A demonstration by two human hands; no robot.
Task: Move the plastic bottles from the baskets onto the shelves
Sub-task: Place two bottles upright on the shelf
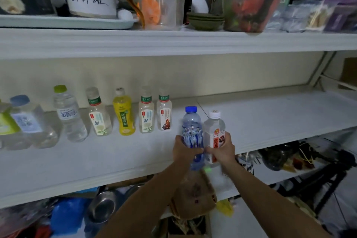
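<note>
My left hand (pixel 183 150) grips a clear bottle with a blue cap and blue label (pixel 192 127). Right beside it, my right hand (pixel 222 150) grips a clear bottle with a white cap and red label (pixel 214 127). Both bottles are upright, side by side, at the front edge of the white middle shelf (pixel 270 114). Whether they touch the shelf I cannot tell. A row of several bottles stands along the back left of that shelf, among them a yellow bottle (pixel 124 114) and a green-capped water bottle (pixel 67 114).
The upper shelf (pixel 173 42) holds a glass pitcher (pixel 160 0), a white jar, green bowls and bags. Below the middle shelf are a brown paper bag (pixel 195 193), a metal pot (pixel 102 206) and clutter. A black tripod (pixel 328 179) stands at the right.
</note>
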